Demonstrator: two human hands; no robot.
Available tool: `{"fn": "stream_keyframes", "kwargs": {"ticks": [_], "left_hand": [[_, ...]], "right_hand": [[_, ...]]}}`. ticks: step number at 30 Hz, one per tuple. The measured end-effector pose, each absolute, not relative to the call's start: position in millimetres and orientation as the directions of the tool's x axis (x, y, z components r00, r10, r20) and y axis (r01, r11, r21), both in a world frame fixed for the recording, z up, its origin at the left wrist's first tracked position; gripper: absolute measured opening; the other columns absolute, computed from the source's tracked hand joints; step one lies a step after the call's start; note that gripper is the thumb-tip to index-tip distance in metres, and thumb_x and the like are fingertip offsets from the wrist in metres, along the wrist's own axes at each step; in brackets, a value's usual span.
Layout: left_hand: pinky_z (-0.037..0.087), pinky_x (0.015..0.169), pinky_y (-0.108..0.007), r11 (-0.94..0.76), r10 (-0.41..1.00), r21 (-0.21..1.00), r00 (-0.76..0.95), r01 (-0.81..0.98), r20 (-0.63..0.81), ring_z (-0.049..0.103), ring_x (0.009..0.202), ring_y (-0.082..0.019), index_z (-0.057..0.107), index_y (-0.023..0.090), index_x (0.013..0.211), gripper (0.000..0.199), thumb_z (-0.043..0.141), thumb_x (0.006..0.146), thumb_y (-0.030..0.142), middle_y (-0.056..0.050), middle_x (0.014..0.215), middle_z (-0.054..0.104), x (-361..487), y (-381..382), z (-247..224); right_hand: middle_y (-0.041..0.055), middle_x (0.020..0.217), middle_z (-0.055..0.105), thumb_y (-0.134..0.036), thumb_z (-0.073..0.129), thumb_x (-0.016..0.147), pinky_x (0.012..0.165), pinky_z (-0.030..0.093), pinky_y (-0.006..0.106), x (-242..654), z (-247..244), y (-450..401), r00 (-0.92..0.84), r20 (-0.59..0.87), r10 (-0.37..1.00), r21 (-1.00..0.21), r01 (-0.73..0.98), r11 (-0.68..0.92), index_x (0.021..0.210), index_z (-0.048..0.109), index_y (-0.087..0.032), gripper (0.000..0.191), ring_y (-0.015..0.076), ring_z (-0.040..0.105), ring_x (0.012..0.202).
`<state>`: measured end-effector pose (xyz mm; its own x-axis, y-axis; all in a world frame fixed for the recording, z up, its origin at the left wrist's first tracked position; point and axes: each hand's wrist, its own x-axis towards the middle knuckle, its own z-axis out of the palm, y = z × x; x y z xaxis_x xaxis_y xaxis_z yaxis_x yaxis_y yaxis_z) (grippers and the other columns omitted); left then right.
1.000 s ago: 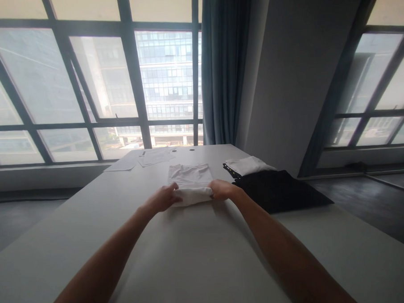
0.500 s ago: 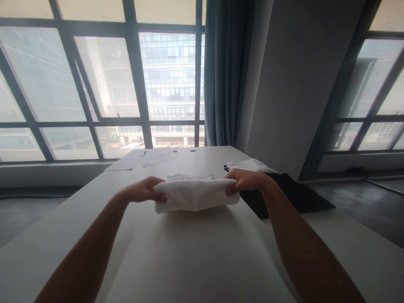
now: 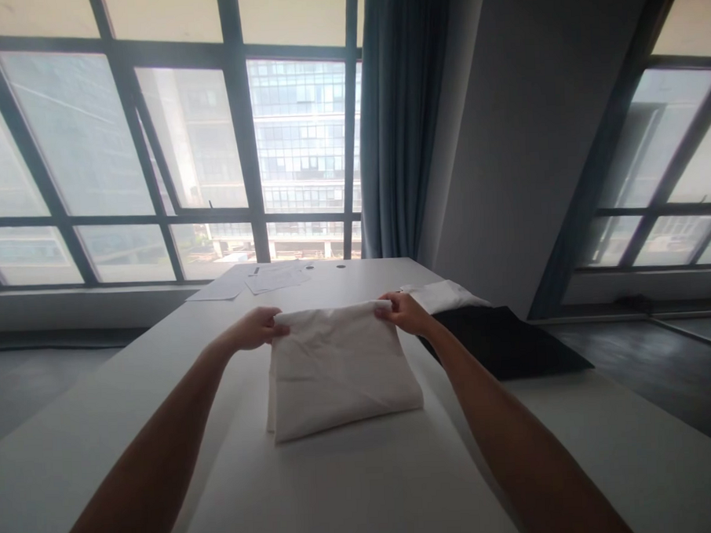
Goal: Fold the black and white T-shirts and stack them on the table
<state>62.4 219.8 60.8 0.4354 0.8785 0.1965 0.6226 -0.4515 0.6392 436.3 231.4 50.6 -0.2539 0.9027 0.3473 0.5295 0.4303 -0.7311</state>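
Note:
A folded piece of white cloth (image 3: pixel 343 369) hangs between my hands above the white table (image 3: pixel 342 495). My left hand (image 3: pixel 258 327) pinches its upper left corner, thumb in front. At the upper right corner, my right hand (image 3: pixel 405 313) grips it the same way. The cloth's layers show along its left side, and its lower edge slants, the left corner nearer to me. Whether that edge touches the tabletop I cannot tell. What kind of garment or cloth it is does not show clearly.
On the right of the table lies a black cloth (image 3: pixel 506 342), with a crumpled white cloth (image 3: pixel 445 295) behind it. White paper sheets (image 3: pixel 277 278) lie at the far left. Beyond the table are large windows (image 3: pixel 300 143) and a blue-grey curtain (image 3: pixel 394 139).
The cloth was a short, bulky roll between my hands; now it hangs open as a larger flat panel toward me. My right hand has moved slightly left and up.

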Motion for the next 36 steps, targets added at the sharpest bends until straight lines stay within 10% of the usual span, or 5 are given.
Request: {"fn": "stream_keyframes", "kwargs": {"ticks": [10, 20, 29, 32, 36], "left_hand": [[0.048, 0.051, -0.025, -0.116, 0.993, 0.954, 0.013, 0.277, 0.117, 0.06, 0.06, -0.015, 0.059, 0.014, 0.097, 0.051, 0.071, 0.071, 0.055, -0.002, 0.074, 0.065, 92.7, 240.1, 2.1], [0.054, 0.073, -0.028, -0.008, 1.0, 0.925, 0.019, 0.38, 0.001, 0.069, 0.089, -0.024, 0.045, 0.012, 0.137, 0.08, 0.082, 0.067, 0.023, -0.014, 0.104, 0.071, 111.1, 242.0, -26.1], [0.044, 0.101, -0.045, -0.111, 0.977, 0.415, 0.022, 0.903, 0.214, 0.055, 0.123, -0.034, 0.021, 0.008, 0.154, 0.076, 0.054, 0.085, 0.014, -0.025, 0.138, 0.053, 120.6, 228.6, -13.0], [0.031, 0.114, -0.049, -0.335, 0.874, 0.214, 0.218, 0.918, 0.434, 0.036, 0.141, -0.032, 0.034, 0.013, 0.15, 0.061, 0.049, 0.093, 0.029, -0.018, 0.153, 0.04, 142.6, 216.0, -17.8], [0.024, 0.119, -0.046, -0.528, 0.818, 0.167, 0.446, 0.833, 0.362, 0.032, 0.145, -0.024, 0.042, 0.017, 0.146, 0.051, 0.032, 0.099, 0.034, -0.011, 0.154, 0.042, 173.0, 207.1, -41.3]], "right_hand": [[0.0015, 0.075, 0.066, -0.028, 0.066, 0.076, 0.063, 0.049, 0.024, 432.1, 9.6, 257.6, 0.01, 0.535, 0.845, -0.694, 0.575, 0.433, 0.103, 0.069, -0.016, 0.03, 0.0142, 0.059, 0.064], [0.0068, 0.089, 0.072, -0.028, 0.059, 0.083, 0.084, 0.049, 0.03, 414.4, -19.2, 256.8, 0.084, 0.584, 0.807, -0.63, 0.674, 0.386, 0.11, 0.067, -0.015, 0.031, 0.0195, 0.066, 0.081], [0.019, 0.139, 0.053, -0.028, 0.058, 0.088, 0.107, 0.037, 0.038, 395.2, -12.8, 244.3, 0.036, 0.377, 0.925, -0.419, 0.898, 0.136, 0.141, 0.049, -0.009, 0.057, 0.0281, 0.053, 0.124], [0.0165, 0.146, 0.047, -0.035, 0.054, 0.092, 0.115, 0.027, 0.042, 370.5, -9.4, 233.2, -0.138, 0.41, 0.902, -0.289, 0.918, 0.272, 0.142, 0.049, -0.012, 0.055, 0.0277, 0.042, 0.136], [0.0117, 0.153, 0.041, -0.033, 0.04, 0.098, 0.118, 0.021, 0.042, 339.2, -24.6, 218.0, -0.403, 0.323, 0.856, -0.227, 0.845, 0.484, 0.147, 0.045, -0.015, 0.053, 0.0229, 0.034, 0.142]]}}
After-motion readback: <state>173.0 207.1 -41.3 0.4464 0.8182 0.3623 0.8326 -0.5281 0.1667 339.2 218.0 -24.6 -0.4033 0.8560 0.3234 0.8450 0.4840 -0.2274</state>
